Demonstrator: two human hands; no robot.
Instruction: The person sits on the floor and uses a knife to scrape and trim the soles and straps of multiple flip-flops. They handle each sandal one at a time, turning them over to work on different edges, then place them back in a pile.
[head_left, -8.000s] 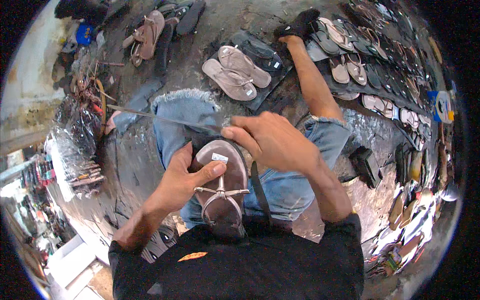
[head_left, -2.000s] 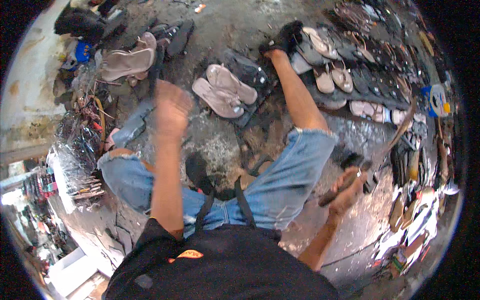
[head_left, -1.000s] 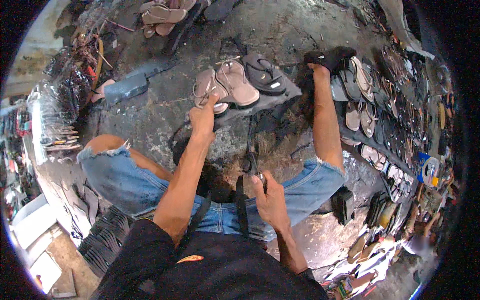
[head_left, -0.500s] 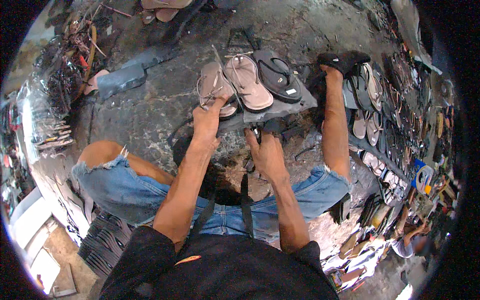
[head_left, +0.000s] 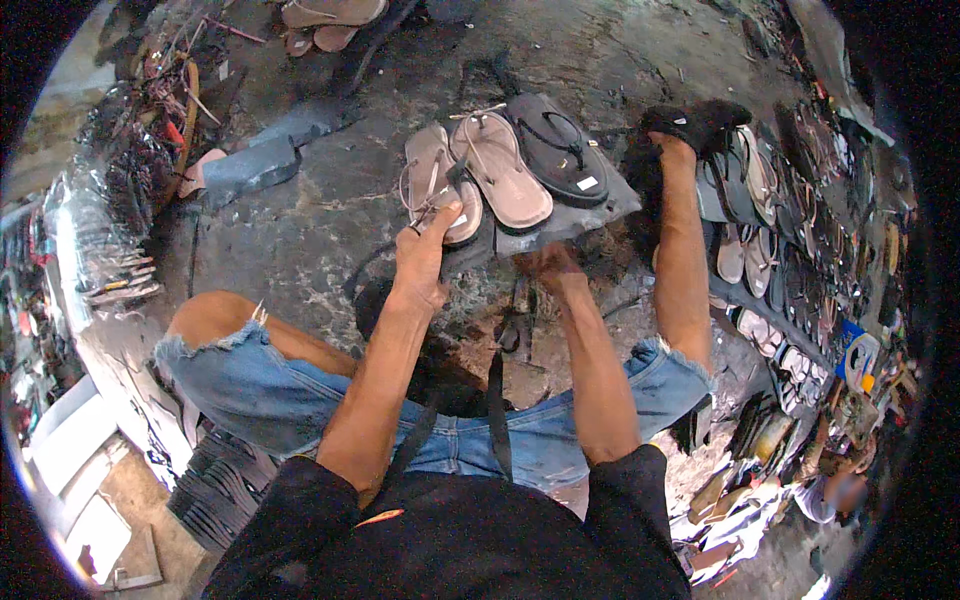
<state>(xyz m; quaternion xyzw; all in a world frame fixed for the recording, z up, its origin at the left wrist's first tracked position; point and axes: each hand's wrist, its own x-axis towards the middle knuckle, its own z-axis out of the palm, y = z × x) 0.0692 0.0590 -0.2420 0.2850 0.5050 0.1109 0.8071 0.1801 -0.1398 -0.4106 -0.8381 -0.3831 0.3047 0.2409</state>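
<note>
The left hand (head_left: pixel 425 255) is clamped on the near end of the left tan thong sandal (head_left: pixel 428 152), its thumb on top, while the sandal lies on the floor (head_left: pixel 310 230) just beyond the person's knees; the right hand (head_left: pixel 556 265) is blurred at the near edge of a grey sheet (head_left: pixel 612 208), and whether its fingers are closed on anything cannot be told. Hard against the held sandal's right side lies a second tan thong sandal (head_left: pixel 515 185), crowding it, with a black flip-flop (head_left: pixel 562 150) beyond. A grey block (head_left: pixel 245 168) lies well off to the left, rows of sandals (head_left: pixel 748 258) fill the right past the black shoe (head_left: pixel 690 122), and a blue-and-white container (head_left: pixel 856 360) stands farther out. A white label (head_left: pixel 587 183) marks the flip-flop's near end, its print too small to read. Half a second ago a long thin blade showed clearly between the tan sandals, above the right hand; the left hand's grip on its sandal has stayed
</note>
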